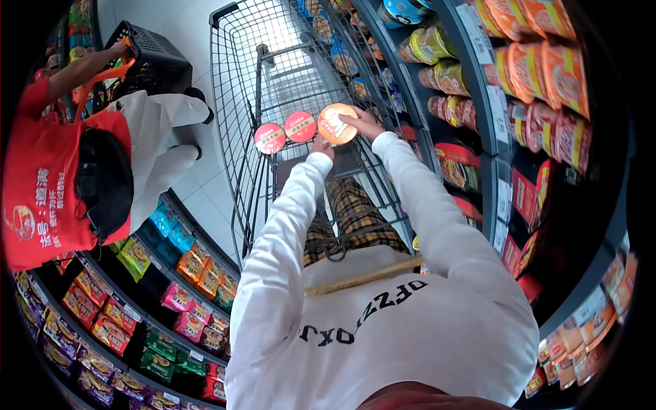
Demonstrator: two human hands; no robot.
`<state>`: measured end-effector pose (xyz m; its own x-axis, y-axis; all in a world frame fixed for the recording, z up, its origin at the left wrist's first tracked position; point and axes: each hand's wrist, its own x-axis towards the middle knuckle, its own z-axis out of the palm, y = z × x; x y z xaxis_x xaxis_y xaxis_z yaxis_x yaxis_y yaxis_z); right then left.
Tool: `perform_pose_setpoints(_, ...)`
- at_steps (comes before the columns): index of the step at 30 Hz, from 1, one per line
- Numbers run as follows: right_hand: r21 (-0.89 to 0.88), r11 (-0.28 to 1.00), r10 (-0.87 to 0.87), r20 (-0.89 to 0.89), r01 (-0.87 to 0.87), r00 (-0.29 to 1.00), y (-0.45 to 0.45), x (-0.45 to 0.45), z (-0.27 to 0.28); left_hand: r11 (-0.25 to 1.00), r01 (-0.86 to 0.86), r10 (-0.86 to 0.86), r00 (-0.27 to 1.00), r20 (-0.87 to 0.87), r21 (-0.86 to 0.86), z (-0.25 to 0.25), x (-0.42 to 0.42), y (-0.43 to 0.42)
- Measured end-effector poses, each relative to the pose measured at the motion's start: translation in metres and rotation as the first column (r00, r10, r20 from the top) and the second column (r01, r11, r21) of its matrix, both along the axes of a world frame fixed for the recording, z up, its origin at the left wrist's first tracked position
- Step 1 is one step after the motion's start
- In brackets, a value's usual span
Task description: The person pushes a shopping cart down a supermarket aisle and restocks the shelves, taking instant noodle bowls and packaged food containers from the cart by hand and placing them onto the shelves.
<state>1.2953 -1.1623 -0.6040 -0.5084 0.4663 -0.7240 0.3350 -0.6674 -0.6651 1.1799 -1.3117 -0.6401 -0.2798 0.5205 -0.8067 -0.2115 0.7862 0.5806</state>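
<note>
My right hand [365, 124] is closed on the right side of a round food tub with an orange printed lid [336, 125], its thumb lying across the lid. Against the lower left edge of the same tub is my left hand [322, 146], fingers mostly hidden, apparently gripping it too. Just left of it, a red-lidded tub [299, 127] sits near the cart's handle end, and a second red-lidded tub [270, 139] is beside that one. Both show lids upward. The tubs' sides are hidden from above.
A wire shopping cart [225, 82] stands in front of me. Close on the right is a shelf with noodle cups [447, 78] and bagged packs [564, 75]. At left, a person in a red vest [48, 184] holds a black basket [154, 61]. Packets [113, 331] line the lower left shelves.
</note>
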Motion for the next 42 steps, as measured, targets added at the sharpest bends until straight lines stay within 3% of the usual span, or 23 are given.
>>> perform_pose_setpoints(1,0.031,1.000,0.003,0.023,-0.004,1.000,0.000,-0.007,-0.011,0.973,0.185,-0.152,0.963,-0.223,0.139,-0.053,0.005,-0.025)
perform_pose_setpoints(3,0.085,0.996,0.029,0.012,-0.030,1.000,0.000,-0.014,-0.041,0.969,0.235,-0.226,0.966,-0.124,0.072,-0.041,-0.009,-0.022)
perform_pose_setpoints(5,0.062,0.998,0.026,0.030,-0.028,0.999,-0.001,-0.015,-0.062,0.833,0.553,-0.524,0.783,-0.335,-0.011,-0.049,-0.011,-0.015)
perform_pose_setpoints(7,0.043,0.999,0.015,0.057,-0.018,0.998,-0.002,-0.014,-0.072,0.836,0.543,-0.543,0.804,-0.241,-0.072,-0.053,-0.004,-0.006)
perform_pose_setpoints(9,0.081,0.997,-0.019,0.023,0.017,1.000,-0.002,-0.010,-0.076,0.835,0.543,-0.524,0.741,-0.420,-0.085,-0.061,0.010,-0.006)
perform_pose_setpoints(11,0.086,0.996,0.005,0.066,-0.010,0.998,0.001,-0.008,-0.082,0.867,0.495,-0.472,0.786,-0.399,-0.052,-0.087,0.017,-0.007)
perform_pose_setpoints(13,-0.016,0.999,-0.050,0.081,0.052,0.995,-0.007,0.006,-0.116,0.929,0.300,-0.266,0.948,-0.173,0.215,-0.137,0.023,-0.016)
perform_pose_setpoints(14,0.105,0.993,-0.056,0.107,0.044,0.993,-0.011,0.008,-0.126,0.919,0.136,-0.132,0.991,-0.036,0.370,-0.170,0.030,-0.026)
perform_pose_setpoints(17,0.153,0.978,-0.165,0.128,0.145,0.978,-0.017,0.000,-0.114,0.875,0.015,0.072,0.985,-0.160,0.485,-0.218,0.054,-0.038)
perform_pose_setpoints(19,0.137,0.974,-0.193,0.084,0.180,0.978,-0.020,0.004,-0.128,0.903,-0.093,0.121,0.992,-0.041,0.419,-0.185,0.039,-0.030)
perform_pose_setpoints(21,0.158,0.984,-0.104,0.104,0.087,0.989,-0.020,0.006,-0.133,0.988,0.093,-0.074,0.985,-0.154,0.121,-0.206,0.042,-0.036)
perform_pose_setpoints(23,0.224,0.973,-0.092,0.158,0.055,0.983,-0.023,0.005,-0.134,0.989,0.148,-0.143,0.976,-0.165,0.018,-0.140,0.017,-0.016)
perform_pose_setpoints(25,0.290,0.957,-0.085,0.210,0.021,0.974,-0.025,0.002,-0.117,0.947,0.293,-0.290,0.956,0.043,-0.135,-0.102,-0.009,-0.010)
perform_pose_setpoints(27,0.287,0.948,-0.026,0.509,-0.141,0.861,-0.020,-0.002,-0.087,0.916,0.378,-0.379,0.925,0.020,-0.132,-0.077,-0.022,-0.016)
perform_pose_setpoints(29,0.314,0.917,0.015,0.591,-0.247,0.807,-0.018,0.000,-0.065,0.911,0.410,-0.410,0.889,0.201,0.046,-0.030,-0.040,-0.020)
perform_pose_setpoints(30,0.156,0.848,0.363,0.526,-0.507,0.769,-0.009,-0.002,-0.035,0.908,0.410,-0.420,0.885,0.203,0.090,-0.003,-0.044,-0.019)
perform_pose_setpoints(31,0.036,0.676,0.662,0.410,-0.736,0.628,-0.003,-0.003,-0.008,0.886,0.357,-0.416,0.893,0.171,0.296,-0.050,-0.043,-0.058)
perform_pose_setpoints(33,0.252,0.511,0.692,0.447,-0.822,0.567,-0.033,0.015,-0.018,0.726,0.639,-0.635,0.765,-0.109,0.256,0.087,-0.053,-0.051)
perform_pose_setpoints(35,0.314,0.473,0.762,0.323,-0.823,0.561,-0.048,0.018,0.055,0.723,0.679,-0.683,0.730,-0.015,0.125,0.210,-0.055,-0.052)
perform_pose_setpoints(37,0.317,0.458,0.735,0.390,-0.831,0.554,-0.077,0.022,0.117,0.712,0.649,-0.641,0.756,-0.131,0.268,0.252,-0.052,-0.084)
perform_pose_setpoints(39,0.545,0.499,0.608,0.333,-0.673,0.721,-0.117,0.034,0.169,0.749,0.571,-0.511,0.821,-0.257,0.336,0.289,-0.046,-0.113)
perform_pose_setpoints(41,0.723,0.490,0.533,0.193,-0.487,0.824,-0.153,0.046,0.205,0.740,0.609,-0.437,0.758,-0.484,0.286,0.296,-0.037,-0.147)
perform_pose_setpoints(42,0.816,0.356,0.476,0.261,-0.455,0.840,-0.170,0.054,0.218,0.673,0.711,-0.470,0.626,-0.622,0.206,0.296,-0.033,-0.164)
